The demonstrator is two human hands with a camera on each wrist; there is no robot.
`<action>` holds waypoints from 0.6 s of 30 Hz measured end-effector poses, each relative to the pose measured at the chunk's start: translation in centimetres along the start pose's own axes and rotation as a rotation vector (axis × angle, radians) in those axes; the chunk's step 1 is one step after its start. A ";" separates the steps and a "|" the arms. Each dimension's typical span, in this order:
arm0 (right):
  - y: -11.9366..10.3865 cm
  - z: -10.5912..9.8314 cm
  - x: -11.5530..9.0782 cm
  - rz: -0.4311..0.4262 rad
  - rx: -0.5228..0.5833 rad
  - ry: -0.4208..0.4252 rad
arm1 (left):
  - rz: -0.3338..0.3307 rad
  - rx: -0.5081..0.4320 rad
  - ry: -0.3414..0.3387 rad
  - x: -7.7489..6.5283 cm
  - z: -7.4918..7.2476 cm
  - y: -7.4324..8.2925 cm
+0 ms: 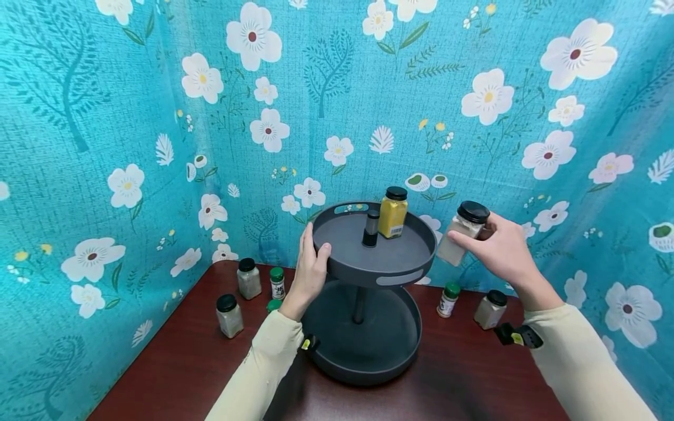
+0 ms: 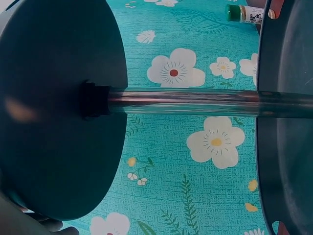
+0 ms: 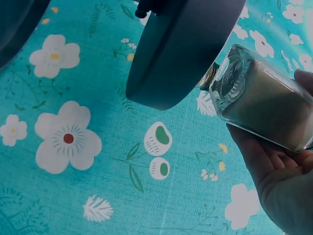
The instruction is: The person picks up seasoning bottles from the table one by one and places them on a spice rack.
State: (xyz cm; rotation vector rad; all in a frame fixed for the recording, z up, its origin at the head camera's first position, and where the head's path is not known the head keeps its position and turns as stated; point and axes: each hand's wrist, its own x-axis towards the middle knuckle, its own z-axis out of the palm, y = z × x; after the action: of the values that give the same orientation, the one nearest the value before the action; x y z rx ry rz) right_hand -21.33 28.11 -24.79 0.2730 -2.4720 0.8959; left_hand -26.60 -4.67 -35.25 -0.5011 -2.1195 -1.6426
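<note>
The glass jar (image 1: pixel 451 249) is just beside the top tray (image 1: pixel 347 251), on its right — long side slanting, black lid (image 1: pixel 473 211) up and right, bottom down-left. The right hand (image 1: pixel 501 248) grips it; the left hand (image 1: pixel 309 268) holds the tray's left edge.

Head view lighting is bright; the left wrist view shows soft glare on the shadowed upper tray (image 2: pixel 61 152).

Held jar (image 3: pixel 266 100): looks like glossy glass. Tray (image 1: pixel 342 248): matt, smooth; post (image 2: pixel 181 101) shiny. Table (image 1: pixel 168 356): glossy. Curtain (image 1: pixel 326 131): woven-look cloth.
</note>
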 end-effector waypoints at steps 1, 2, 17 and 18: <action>-0.2 0.0 0.1 0.000 -0.001 -0.003 | -0.003 0.002 -0.001 0.0 0.0 0.1; -0.3 0.0 0.2 0.000 0.004 -0.007 | -0.007 0.003 -0.001 -0.1 0.0 0.1; -1.8 1.3 1.3 -0.025 0.022 0.019 | -0.025 0.034 0.052 -0.5 0.6 0.6; -1.9 1.3 1.4 -0.028 0.020 0.018 | -0.022 0.038 0.058 -0.6 0.7 0.7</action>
State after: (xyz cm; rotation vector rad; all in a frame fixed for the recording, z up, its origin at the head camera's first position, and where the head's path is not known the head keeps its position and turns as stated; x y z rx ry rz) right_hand -22.36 25.77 -23.91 0.3044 -2.4377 0.9079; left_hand -25.83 -3.87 -35.16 -0.4144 -2.1171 -1.6060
